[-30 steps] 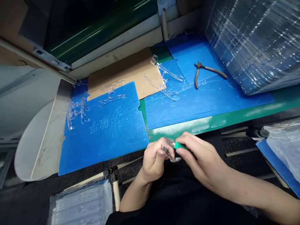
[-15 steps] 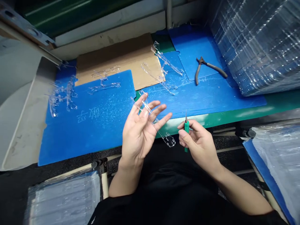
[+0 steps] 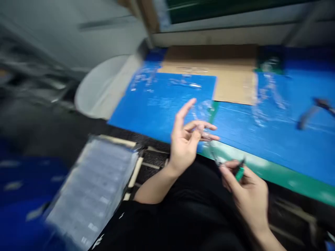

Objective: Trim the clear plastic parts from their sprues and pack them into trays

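My left hand [image 3: 184, 146] is closed on a clear plastic part [image 3: 213, 151], pinched between thumb and fingers, with the index finger raised. The part slants down to the right, and its thin outline is blurred. Its lower end meets the thumb and fingertips of my right hand [image 3: 248, 190], which seem to touch it. A small knife with a green handle [image 3: 239, 173] is gripped in that same right hand, its dark tip pointing up. More clear plastic parts lie on the blue sheet [image 3: 162, 111], one cluster [image 3: 184, 82] straight ahead and another [image 3: 269, 90] farther right.
Brown cardboard [image 3: 232, 82] lies at the back of the bench. Dark-handled pliers [image 3: 307, 116] rest at the right, blurred. Below left, a stack of clear trays [image 3: 89, 195] sits on a frame. Beyond the bench's left edge stands a pale round tub [image 3: 95, 87].
My view has swung left, bringing the tub and more of the tray stack into sight. My right hand, still with the knife, has come to the lower end of the plastic part.
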Demonstrator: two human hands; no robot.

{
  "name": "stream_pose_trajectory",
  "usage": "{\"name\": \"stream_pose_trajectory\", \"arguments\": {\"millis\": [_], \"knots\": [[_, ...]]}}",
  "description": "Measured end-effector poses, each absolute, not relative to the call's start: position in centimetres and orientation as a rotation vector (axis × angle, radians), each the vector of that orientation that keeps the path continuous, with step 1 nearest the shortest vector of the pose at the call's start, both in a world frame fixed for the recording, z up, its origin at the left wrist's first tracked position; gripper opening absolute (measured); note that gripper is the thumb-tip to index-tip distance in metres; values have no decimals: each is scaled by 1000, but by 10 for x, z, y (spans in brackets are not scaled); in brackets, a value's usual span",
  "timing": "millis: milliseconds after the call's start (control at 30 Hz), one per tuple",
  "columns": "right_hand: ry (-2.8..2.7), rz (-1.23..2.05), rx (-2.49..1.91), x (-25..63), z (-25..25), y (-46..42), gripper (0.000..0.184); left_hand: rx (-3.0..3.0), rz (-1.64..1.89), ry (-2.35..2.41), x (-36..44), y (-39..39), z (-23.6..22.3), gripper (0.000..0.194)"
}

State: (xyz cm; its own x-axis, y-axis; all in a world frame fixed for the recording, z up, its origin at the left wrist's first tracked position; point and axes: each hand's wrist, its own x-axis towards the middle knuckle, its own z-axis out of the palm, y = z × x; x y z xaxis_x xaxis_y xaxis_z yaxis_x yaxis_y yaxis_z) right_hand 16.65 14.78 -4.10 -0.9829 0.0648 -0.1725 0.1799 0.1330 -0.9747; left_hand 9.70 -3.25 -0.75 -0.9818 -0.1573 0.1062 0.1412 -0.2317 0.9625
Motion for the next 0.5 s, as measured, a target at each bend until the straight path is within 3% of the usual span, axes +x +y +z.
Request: {"name": "stream_pose_trajectory", "arguments": {"millis": [200, 367, 500], "knots": [[2406, -1588, 159, 150, -57, 104, 51, 92, -2115, -1869, 138, -105, -13, 54], [2328, -1493, -317, 147, -59, 54, 45, 413, -1758, -1907, 184, -149, -14, 39], [2276, -1499, -472, 147, -72, 37, 43, 887, -1376, -2073, 228, -245, -6, 33]]}}
